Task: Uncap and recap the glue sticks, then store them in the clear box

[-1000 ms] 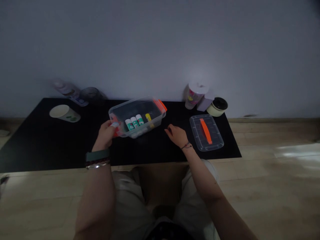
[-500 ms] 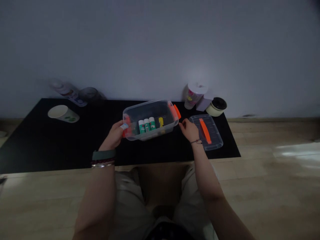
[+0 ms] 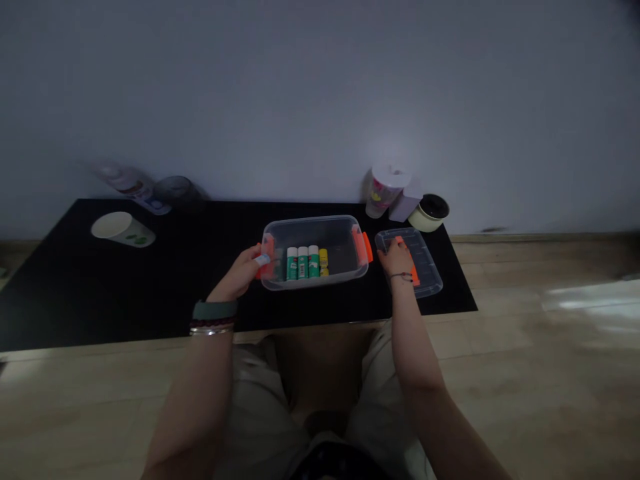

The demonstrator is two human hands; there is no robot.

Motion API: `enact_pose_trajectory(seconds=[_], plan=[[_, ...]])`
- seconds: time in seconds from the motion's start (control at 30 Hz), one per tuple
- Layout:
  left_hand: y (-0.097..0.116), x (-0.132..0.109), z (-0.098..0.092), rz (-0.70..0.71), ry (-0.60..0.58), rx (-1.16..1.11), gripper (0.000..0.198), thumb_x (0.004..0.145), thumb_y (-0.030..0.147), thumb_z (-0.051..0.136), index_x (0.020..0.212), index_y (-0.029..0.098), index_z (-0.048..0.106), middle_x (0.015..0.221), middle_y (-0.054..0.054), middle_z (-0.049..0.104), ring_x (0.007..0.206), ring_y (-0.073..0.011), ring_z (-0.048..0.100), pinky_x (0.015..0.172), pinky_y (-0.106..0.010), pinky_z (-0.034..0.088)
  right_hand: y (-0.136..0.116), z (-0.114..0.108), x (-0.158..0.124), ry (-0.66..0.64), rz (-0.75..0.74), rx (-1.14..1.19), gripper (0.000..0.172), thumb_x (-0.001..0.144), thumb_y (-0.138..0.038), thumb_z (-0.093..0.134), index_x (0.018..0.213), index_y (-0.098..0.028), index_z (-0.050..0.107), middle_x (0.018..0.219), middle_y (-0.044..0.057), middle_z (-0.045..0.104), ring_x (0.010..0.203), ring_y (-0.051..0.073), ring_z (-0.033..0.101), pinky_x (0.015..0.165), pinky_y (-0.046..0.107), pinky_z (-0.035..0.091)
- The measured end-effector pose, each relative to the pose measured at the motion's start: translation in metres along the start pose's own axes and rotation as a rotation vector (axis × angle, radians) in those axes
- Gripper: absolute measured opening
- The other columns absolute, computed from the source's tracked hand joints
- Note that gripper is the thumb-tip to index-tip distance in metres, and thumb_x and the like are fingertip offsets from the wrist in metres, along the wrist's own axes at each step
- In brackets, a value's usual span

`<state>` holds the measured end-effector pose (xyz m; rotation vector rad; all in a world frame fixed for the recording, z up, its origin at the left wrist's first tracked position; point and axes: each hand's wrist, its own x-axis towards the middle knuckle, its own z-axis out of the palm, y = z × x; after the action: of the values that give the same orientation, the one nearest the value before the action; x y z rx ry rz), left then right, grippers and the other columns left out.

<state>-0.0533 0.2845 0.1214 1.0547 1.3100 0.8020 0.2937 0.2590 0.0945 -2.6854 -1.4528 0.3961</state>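
In the head view a clear plastic box (image 3: 345,275) without its lid stands on the black table in front of me. Three glue sticks (image 3: 303,263) with white caps and green labels lie side by side inside, next to a small yellow bottle or tube (image 3: 324,262). My left hand (image 3: 240,272) is closed on the box's left end, at its orange latch; a small white-and-blue label shows by the fingers. To the right lies the clear lid (image 3: 427,270). My right hand (image 3: 397,259) is over it, fingers curled at its orange handle (image 3: 415,273).
Behind the lid stand a lidded clear cup (image 3: 383,193), a pale box (image 3: 406,205) and a cream pot with a black top (image 3: 430,212). At the left a paper cup (image 3: 123,229) lies tipped, near a bottle (image 3: 133,187) and a dark round container (image 3: 177,191) by the wall.
My right hand has moved from beside the box's right latch onto the lid. With my left hand on it, the box has shifted slightly right and nearer and now sits level.
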Motion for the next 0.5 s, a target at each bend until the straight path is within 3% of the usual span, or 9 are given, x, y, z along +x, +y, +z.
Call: enact_pose_trajectory(seconds=[0.23,0.5], plan=[[-0.001,-0.001,0.008,0.023,-0.030,0.007,0.053,0.054,0.046,0.078,0.094,0.012,0.067,0.087,-0.006,0.071,0.082,-0.0232,0.066,0.071,-0.033,0.055,-0.002,0.003,0.003,-0.033,-0.007,-0.041,0.048,0.094,-0.033,0.062,0.137,-0.014,0.052,0.141,0.020,0.054,0.130,0.031,0.053,0.095,0.040,0.050],[-0.011,0.006,0.006,0.086,0.008,0.067,0.055,0.055,0.050,0.078,0.094,0.012,0.068,0.092,-0.008,0.071,0.084,-0.0237,0.065,0.071,-0.034,0.055,-0.006,0.010,0.007,-0.024,-0.047,-0.067,0.036,0.097,-0.023,0.050,0.131,-0.012,0.055,0.133,0.020,0.060,0.123,0.031,0.060,0.089,0.038,0.052]])
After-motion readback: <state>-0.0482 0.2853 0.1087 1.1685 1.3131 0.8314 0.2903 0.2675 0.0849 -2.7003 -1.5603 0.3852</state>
